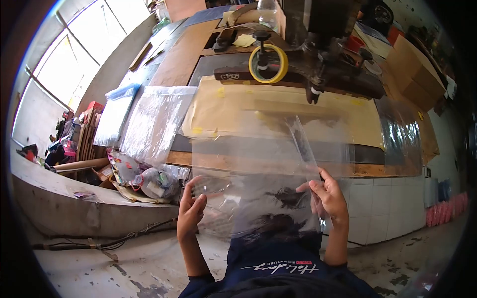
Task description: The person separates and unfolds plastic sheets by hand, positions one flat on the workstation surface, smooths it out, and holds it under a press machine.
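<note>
A clear plastic sheet spans the space between my two hands, its far part over the table's front edge. My left hand pinches its left side, thumb and fingers closed together. On the right, my right hand grips the other side, where a narrow folded strip of plastic rises from the fingers. Beyond the sheet, yellowish paper lies on the table under a dark machine head. A roll of yellow tape hangs on the machine's bar.
Stacked clear plastic sheets lie at the table's left, beside a bluish plastic pack. More clear plastic drapes over the right edge. A cardboard box stands at the back right. Bagged bottles sit left, below the table.
</note>
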Demonstrator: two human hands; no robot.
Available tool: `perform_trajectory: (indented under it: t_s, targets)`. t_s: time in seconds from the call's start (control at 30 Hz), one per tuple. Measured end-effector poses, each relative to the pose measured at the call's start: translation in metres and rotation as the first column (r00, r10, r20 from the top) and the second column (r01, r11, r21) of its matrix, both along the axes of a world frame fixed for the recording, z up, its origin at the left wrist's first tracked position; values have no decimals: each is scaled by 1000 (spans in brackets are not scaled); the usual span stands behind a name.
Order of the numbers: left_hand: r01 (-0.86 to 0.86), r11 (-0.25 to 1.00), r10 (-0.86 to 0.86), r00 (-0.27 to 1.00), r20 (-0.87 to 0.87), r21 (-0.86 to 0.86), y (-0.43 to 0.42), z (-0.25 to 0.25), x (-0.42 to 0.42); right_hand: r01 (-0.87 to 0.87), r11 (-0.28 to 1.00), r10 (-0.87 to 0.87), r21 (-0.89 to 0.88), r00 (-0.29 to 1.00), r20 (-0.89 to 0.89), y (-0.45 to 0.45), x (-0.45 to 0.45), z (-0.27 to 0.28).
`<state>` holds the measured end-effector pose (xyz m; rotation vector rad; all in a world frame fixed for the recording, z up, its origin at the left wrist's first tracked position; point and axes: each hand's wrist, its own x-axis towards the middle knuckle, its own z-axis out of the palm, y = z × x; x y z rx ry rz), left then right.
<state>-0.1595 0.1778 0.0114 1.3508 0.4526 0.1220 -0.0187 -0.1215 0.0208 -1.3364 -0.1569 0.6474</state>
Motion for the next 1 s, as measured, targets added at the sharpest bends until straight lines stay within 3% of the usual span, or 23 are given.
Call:
perform_trajectory:
  t_s: [0.07, 0.13, 0.2, 0.27, 0.33, 0.43, 0.47, 0.57, 0.67, 0.73, 0.8, 0.87, 0.93, 1.0]
  targets:
    - [-15, 999, 16, 999, 28, -38, 6, -22, -1, -74, 996, 75, -57, 997, 20, 2, 0, 3]
    - [-215, 961, 186, 968, -170, -175, -6, -29, 5, -94, 986, 96, -135, 995, 6, 5, -1, 6]
    - [-229, 945, 193, 967, -165, -235, -12, -15, 5, -110, 982, 112, -156, 994, 9, 5, 2, 10]
    - [138, 983, -138, 990, 9, -123, 2, -19, -7, -118, 978, 122, -173, 993, 10, 3, 4, 12]
    - [75, 987, -71, 997, 33, -146, -4, -4, -1, -180, 977, 182, -111, 983, 2, 1, 4, 13]
    - [90, 995, -86, 992, 89, -38, 10, 3, -8, -229, 974, 228, -2, 973, -23, -1, 3, 1]
    - [79, 993, -86, 993, 79, 83, 15, 11, -11, -232, 973, 232, -7, 973, -19, -2, 3, -3]
    - [-137, 977, 112, 982, 150, 164, 24, 31, -18, -245, 970, 244, -12, 969, -38, -4, 0, -6]
    - [-334, 941, 305, 906, 292, 56, 47, 39, -20, -271, 962, 270, -23, 962, -39, -5, -1, -11]
    - [-471, 872, 395, 837, 378, 132, 75, 36, -17, -281, 960, 280, -17, 959, -39, -4, -3, -13]
    - [-458, 888, 409, 749, 522, -38, 110, 28, -10, -292, 956, 292, -38, 957, -3, -2, -5, -16]
    - [-578, 791, 582, 610, 537, -200, 128, 31, 0, -302, 952, 303, -44, 953, 7, -1, -6, -18]
    - [-526, 806, 571, 567, 595, -272, 184, 5, -9, -310, 949, 311, -52, 950, 15, -1, -8, -21]
    - [-592, 750, 642, 545, 540, -295, 207, -14, -2, -306, 950, 307, -60, 952, 9, 0, -10, -23]
